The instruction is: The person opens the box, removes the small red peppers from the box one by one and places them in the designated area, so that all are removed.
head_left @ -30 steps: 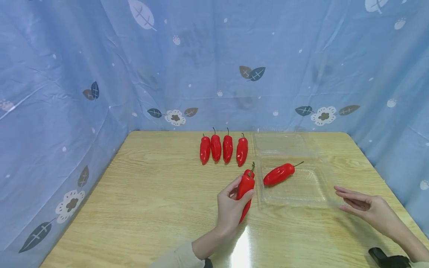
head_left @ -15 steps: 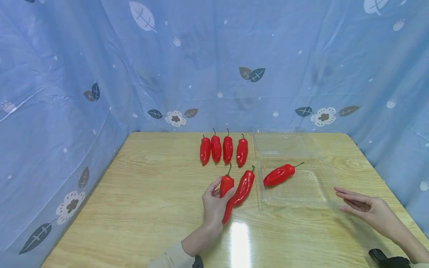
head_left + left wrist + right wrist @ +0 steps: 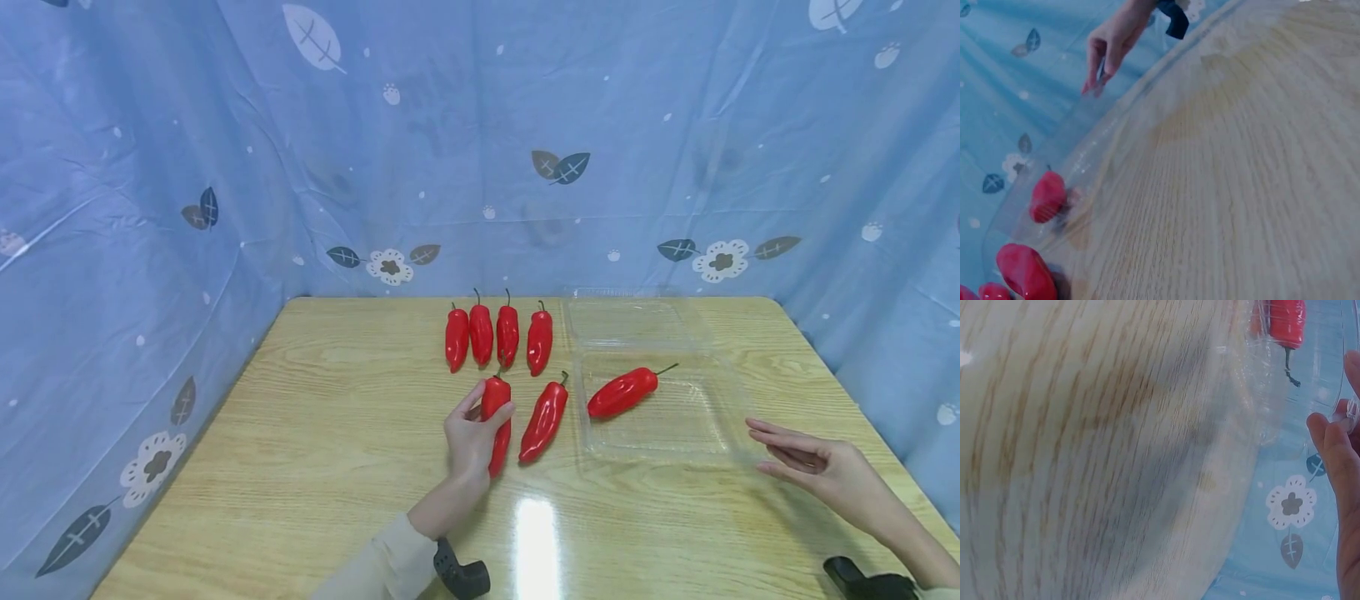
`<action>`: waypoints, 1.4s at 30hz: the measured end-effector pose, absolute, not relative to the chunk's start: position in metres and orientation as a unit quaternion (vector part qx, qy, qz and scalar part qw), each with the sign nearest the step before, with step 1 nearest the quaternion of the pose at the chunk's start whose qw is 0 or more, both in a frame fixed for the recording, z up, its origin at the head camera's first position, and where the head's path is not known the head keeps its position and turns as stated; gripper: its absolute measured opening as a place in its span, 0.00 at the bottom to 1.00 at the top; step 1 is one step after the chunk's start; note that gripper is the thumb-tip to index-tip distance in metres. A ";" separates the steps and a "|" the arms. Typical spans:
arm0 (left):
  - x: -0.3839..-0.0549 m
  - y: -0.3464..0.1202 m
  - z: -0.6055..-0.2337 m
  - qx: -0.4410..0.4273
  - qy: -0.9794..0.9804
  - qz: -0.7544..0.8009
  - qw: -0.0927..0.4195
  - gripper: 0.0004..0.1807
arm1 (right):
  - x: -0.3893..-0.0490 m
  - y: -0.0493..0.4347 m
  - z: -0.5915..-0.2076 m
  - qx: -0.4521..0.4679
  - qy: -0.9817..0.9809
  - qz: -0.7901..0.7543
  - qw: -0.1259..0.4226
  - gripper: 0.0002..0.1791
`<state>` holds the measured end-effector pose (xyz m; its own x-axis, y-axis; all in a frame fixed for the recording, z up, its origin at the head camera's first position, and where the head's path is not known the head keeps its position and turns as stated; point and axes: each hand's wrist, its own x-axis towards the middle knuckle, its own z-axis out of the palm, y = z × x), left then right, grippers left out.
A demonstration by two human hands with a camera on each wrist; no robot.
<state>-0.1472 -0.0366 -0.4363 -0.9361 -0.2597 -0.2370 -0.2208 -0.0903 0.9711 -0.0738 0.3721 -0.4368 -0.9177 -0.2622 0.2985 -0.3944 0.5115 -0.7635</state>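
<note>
My left hand (image 3: 468, 437) holds a red chili pepper (image 3: 497, 425) upright, thumb on its near side, low over the table or on it; I cannot tell which. Just right of it lies another red pepper (image 3: 543, 422). A clear plastic box (image 3: 660, 437), its lid (image 3: 622, 323) folded back, has one red pepper (image 3: 623, 392) lying slantwise in its left part. At the box's right edge, my right hand (image 3: 828, 468) pinches the rim between thumb and fingers; the right wrist view shows the fingers (image 3: 1335, 447) at the clear plastic. The left hand is outside its own wrist view.
Several red peppers (image 3: 480, 335) stand in a row at the back of the wooden table (image 3: 337, 400), left of the lid. A blue patterned curtain (image 3: 450, 167) encloses the back and sides. Light glares off the table (image 3: 536, 542) near the front.
My left hand has moved left with its pepper, away from the box, and slightly farther back. The pepper beside it has come into full view. The right hand has stayed put.
</note>
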 end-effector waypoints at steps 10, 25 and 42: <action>-0.165 -0.035 -0.442 0.174 -0.662 -0.729 0.006 0.33 | -0.074 0.372 -0.435 0.192 -0.865 0.456 0.076 0.23; -0.190 -0.032 -0.447 0.163 -0.697 -0.699 0.010 0.32 | -0.074 0.372 -0.435 0.184 -0.868 0.457 0.066 0.23; -0.198 -0.025 -0.456 0.169 -0.724 -0.668 0.029 0.32 | -0.074 0.372 -0.434 0.179 -0.869 0.457 0.060 0.23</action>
<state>-0.1983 -0.0253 -0.4562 -0.9413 -0.2835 -0.1831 -0.2055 0.0513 0.9773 -0.0744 0.3724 -0.4344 -0.9285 -0.2566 0.2684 -0.3667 0.5190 -0.7722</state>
